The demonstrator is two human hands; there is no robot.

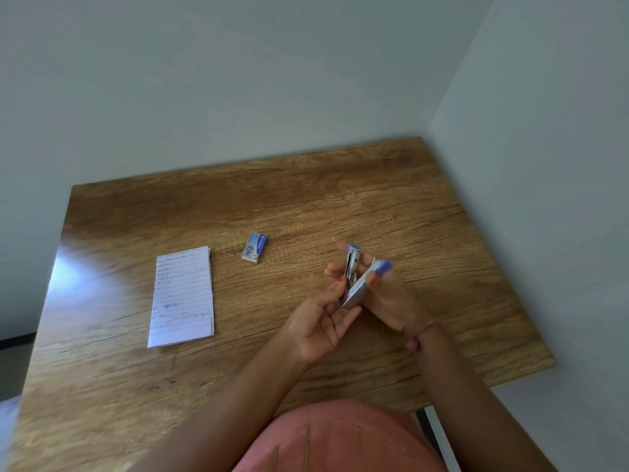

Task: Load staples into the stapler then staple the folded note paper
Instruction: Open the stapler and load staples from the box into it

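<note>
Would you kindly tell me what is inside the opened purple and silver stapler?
The purple and silver stapler, gripped by both the left hand and right hand, is hinged open, exposing a metal channel. Fingers and blur hide whether staples sit inside.

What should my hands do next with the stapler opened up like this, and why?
Probably reach the left hand to the staple box for a strip. The stapler is held hinged open in both hands above the table, the right hand gripping its cover, and the box lies apart from it. Whether the channel already holds staples cannot be made out. The folded note paper lies untouched.
</note>
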